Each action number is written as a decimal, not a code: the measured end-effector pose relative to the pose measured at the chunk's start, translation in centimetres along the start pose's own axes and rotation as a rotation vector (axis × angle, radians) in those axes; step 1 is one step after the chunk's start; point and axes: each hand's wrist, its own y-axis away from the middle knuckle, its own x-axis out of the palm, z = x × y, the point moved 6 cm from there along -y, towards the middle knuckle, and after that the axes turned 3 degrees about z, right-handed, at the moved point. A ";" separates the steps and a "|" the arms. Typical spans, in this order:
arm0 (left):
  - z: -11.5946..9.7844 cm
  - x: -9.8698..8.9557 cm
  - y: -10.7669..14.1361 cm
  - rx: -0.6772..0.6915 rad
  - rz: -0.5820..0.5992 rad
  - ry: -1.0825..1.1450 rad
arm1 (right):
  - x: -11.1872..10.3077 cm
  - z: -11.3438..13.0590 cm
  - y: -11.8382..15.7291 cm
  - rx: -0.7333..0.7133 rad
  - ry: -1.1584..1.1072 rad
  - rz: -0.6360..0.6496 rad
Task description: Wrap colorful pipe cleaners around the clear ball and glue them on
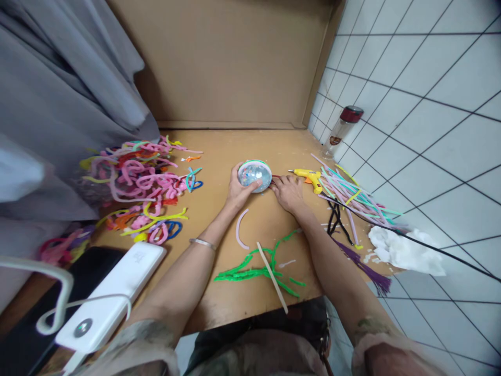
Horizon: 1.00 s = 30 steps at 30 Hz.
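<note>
My left hand [238, 190] is closed around a clear ball [256, 176] with a white and green rim along its top, its thumb lying across the front. Bits of colour show inside the ball. Just to the right, my right hand [288, 193] rests low over the table, fingers bent around a thin dark red strip [275, 176] that reaches toward the ball; the fingertips are partly hidden. A yellow glue gun [309, 176] lies beyond the right hand. Nearer my body are a pale curved strip [238, 230], green fuzzy stems [250, 272] and a wooden stick [272, 277].
Tangled pink and multicoloured fuzzy stems [136, 177] heap at the left. Straight pastel stems [352, 193], a purple tassel [362, 266], crumpled white tissue [407, 250] and a bottle [340, 133] line the right. A white power bank [113, 297] lies front left; a black cable [422, 239] crosses the right side.
</note>
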 end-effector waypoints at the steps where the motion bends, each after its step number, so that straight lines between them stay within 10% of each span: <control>1: 0.1 0.0 0.0 0.001 0.002 -0.001 | -0.3 0.0 0.1 0.015 0.027 -0.003; 15: -1.5 1.0 0.8 0.037 0.082 -0.125 | -2.8 -3.5 2.7 0.375 0.049 -0.104; 24: -2.4 1.1 0.7 0.107 0.066 -0.168 | -0.1 -0.7 0.9 -0.101 -0.748 -0.228; 30: -1.7 1.1 0.8 0.083 0.112 -0.107 | 0.6 -0.5 0.8 -0.125 -0.819 -0.259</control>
